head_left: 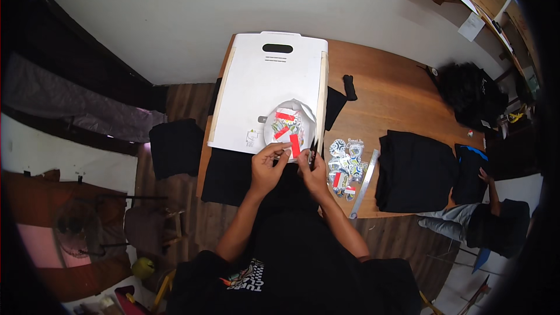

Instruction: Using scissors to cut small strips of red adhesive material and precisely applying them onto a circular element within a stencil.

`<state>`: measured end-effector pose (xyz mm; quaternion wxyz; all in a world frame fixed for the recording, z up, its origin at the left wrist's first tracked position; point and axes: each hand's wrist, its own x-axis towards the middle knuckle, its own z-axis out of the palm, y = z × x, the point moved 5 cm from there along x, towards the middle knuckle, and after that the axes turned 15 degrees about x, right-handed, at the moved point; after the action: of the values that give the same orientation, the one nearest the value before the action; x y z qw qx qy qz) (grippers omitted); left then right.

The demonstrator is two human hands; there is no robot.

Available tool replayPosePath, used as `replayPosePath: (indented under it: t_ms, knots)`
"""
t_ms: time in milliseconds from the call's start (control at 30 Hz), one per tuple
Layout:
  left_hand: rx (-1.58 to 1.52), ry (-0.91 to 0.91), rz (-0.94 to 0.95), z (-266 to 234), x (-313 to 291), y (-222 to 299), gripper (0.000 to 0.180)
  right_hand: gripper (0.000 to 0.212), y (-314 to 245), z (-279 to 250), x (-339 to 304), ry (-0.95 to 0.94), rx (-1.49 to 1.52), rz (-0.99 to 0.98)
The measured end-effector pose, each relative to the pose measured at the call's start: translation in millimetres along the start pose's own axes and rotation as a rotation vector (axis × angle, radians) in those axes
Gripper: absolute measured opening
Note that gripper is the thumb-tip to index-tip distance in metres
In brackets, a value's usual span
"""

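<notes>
My left hand [269, 167] is closed, its thumb and fingers pinching a small red-and-white piece [294, 146] like a sticker or patch. Close by on the right, my right hand [314, 175] has its fingers bent together at the lower edge of that piece. A thin dark shape shows at its fingertips; I cannot tell what it is. Just beyond both hands, a round pale dish [270, 129] holds patterned cutouts and more red-and-white pieces. It rests on the near part of a white board [242, 87] with a handle slot.
A wooden table [382, 79] carries patterned cutouts [347, 163], a clear ruler [366, 184] and folded black cloth [417, 169] to my right. A black bag [466, 90] stands farther back. Another person [499, 224] reaches toward the table's right end. Black cloth [177, 149] lies at left.
</notes>
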<state>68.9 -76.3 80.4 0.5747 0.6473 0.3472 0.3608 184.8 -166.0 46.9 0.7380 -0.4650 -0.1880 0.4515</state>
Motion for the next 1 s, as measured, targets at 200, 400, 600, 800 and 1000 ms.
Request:
replayPosePath:
  t_ms: [200,400,600,800,1000]
  knots:
    - [0.035,0.01,0.036,-9,5,4,0.032,0.035,3,-1,-15,-0.241,0.259,0.169]
    - [-0.02,0.026,0.032,-9,5,9,0.037,0.042,-9,13,-29,-0.267,0.114,0.114]
    - [0.034,-0.002,0.104,-5,4,24,0.042,0.042,2,8,-28,-0.313,0.255,0.121]
    - [0.021,-0.003,0.106,-4,5,25,0.043,0.043,2,10,-32,-0.288,0.287,0.158]
    - [0.025,-0.006,0.104,-3,4,27,0.044,0.044,1,9,-32,-0.282,0.301,0.157]
